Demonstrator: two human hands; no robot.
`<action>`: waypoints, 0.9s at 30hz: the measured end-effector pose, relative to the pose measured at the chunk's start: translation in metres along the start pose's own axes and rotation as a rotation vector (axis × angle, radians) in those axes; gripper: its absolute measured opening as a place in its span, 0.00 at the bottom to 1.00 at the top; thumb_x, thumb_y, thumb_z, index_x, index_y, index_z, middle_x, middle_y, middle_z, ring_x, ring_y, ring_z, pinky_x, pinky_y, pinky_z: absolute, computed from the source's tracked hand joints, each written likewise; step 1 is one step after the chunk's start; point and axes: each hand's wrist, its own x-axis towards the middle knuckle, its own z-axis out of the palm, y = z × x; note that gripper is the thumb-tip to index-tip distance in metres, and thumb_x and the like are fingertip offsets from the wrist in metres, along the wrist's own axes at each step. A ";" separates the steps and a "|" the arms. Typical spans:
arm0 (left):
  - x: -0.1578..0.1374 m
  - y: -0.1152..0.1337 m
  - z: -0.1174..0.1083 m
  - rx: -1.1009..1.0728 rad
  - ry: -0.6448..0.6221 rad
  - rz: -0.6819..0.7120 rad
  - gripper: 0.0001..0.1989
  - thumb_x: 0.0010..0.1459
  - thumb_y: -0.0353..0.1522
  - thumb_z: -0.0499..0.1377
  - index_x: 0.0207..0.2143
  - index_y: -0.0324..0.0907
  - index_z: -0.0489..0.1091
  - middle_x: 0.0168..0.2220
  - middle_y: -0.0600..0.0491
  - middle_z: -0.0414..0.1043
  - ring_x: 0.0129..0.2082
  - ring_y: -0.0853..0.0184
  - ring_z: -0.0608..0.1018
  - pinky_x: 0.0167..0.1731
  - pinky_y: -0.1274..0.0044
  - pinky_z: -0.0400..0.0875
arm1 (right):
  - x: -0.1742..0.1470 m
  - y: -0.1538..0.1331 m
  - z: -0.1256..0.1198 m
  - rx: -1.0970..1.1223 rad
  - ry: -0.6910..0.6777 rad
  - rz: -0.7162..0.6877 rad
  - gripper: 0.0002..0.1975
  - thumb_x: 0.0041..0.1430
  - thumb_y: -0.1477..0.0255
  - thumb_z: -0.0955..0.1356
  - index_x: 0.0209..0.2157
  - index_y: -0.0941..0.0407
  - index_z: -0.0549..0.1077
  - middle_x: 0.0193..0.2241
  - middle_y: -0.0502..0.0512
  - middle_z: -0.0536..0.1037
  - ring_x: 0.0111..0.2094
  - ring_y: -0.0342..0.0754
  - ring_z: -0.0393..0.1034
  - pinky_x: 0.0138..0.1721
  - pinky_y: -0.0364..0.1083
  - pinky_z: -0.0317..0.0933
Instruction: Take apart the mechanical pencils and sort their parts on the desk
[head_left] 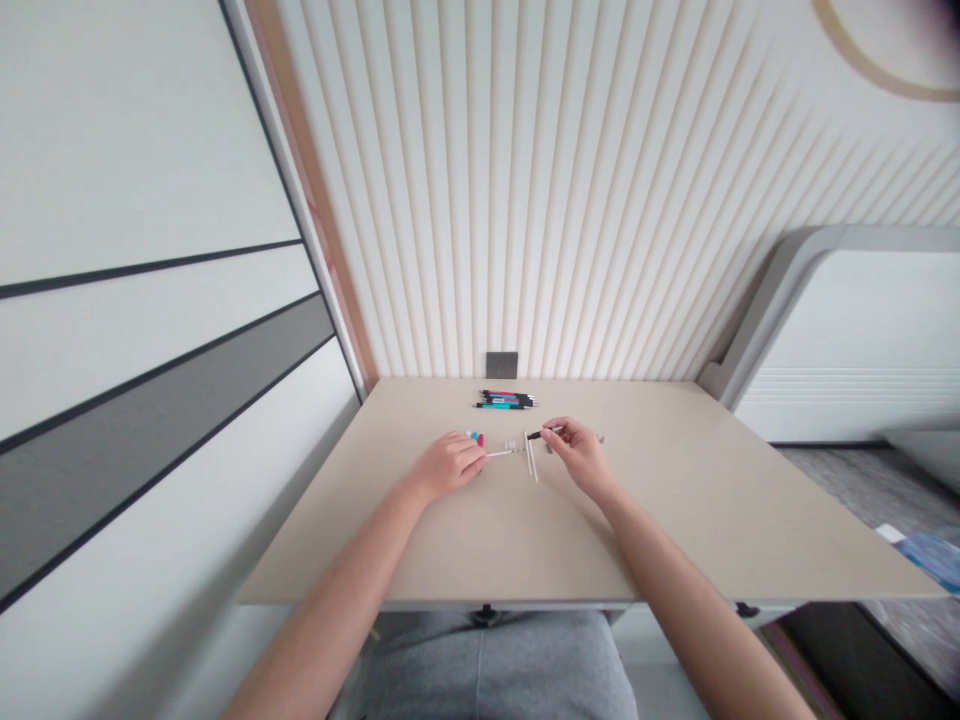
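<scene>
My left hand (454, 463) rests low over the table, its fingers closed on one end of a thin white pen refill (499, 454) that points right. Beside its fingertips sit small blue (474, 436) and red (481, 440) pen pieces. My right hand (577, 452) pinches a black pen part (534, 435), its tip pointing left. Two more white refills (532, 462) lie between the hands, near small clear pieces (510, 445). Some small dark parts lie partly hidden behind my right hand.
A bunch of assembled pens (506, 400), black with blue and red sections, lies toward the back of the beige table (660, 520). Behind it a dark socket plate (502, 365) sits on the ribbed wall. A white cabinet stands on the left, a bed headboard (855, 330) on the right.
</scene>
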 end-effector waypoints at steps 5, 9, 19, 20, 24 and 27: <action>0.000 0.001 -0.001 0.004 -0.007 -0.013 0.18 0.67 0.35 0.47 0.32 0.42 0.73 0.31 0.49 0.74 0.34 0.66 0.75 0.40 0.72 0.66 | 0.003 0.003 -0.001 0.070 0.067 -0.017 0.16 0.60 0.59 0.62 0.41 0.56 0.68 0.35 0.58 0.77 0.30 0.46 0.68 0.31 0.44 0.61; 0.000 0.000 -0.002 -0.026 0.023 -0.039 0.18 0.67 0.35 0.46 0.32 0.42 0.73 0.31 0.49 0.75 0.34 0.66 0.75 0.40 0.72 0.67 | 0.001 0.007 -0.004 -0.123 0.138 0.025 0.14 0.60 0.66 0.58 0.45 0.55 0.66 0.27 0.52 0.75 0.26 0.45 0.66 0.28 0.43 0.58; -0.001 -0.003 -0.005 0.038 0.032 -0.093 0.17 0.68 0.34 0.46 0.33 0.41 0.71 0.30 0.50 0.73 0.32 0.66 0.74 0.38 0.73 0.66 | -0.017 -0.006 0.005 -0.566 -0.409 -0.098 0.15 0.60 0.65 0.64 0.48 0.51 0.72 0.28 0.51 0.76 0.30 0.46 0.69 0.33 0.42 0.57; -0.001 -0.003 -0.005 0.035 0.031 -0.091 0.17 0.68 0.34 0.46 0.33 0.41 0.71 0.30 0.50 0.73 0.32 0.66 0.74 0.38 0.73 0.65 | -0.017 -0.007 0.005 -0.581 -0.409 -0.098 0.15 0.60 0.64 0.64 0.48 0.51 0.72 0.30 0.52 0.76 0.32 0.47 0.70 0.34 0.43 0.57; 0.000 -0.002 -0.006 0.021 0.032 -0.085 0.16 0.67 0.34 0.46 0.32 0.41 0.71 0.29 0.50 0.73 0.32 0.66 0.74 0.38 0.73 0.65 | -0.016 -0.008 0.005 -0.616 -0.404 -0.077 0.16 0.61 0.64 0.64 0.49 0.51 0.71 0.30 0.53 0.77 0.32 0.48 0.71 0.34 0.43 0.57; 0.000 -0.001 -0.006 0.019 0.034 -0.084 0.16 0.67 0.34 0.46 0.32 0.41 0.71 0.29 0.50 0.73 0.31 0.66 0.74 0.37 0.73 0.65 | -0.016 -0.008 0.004 -0.620 -0.413 -0.063 0.17 0.61 0.63 0.64 0.49 0.52 0.72 0.30 0.53 0.78 0.31 0.47 0.71 0.33 0.43 0.57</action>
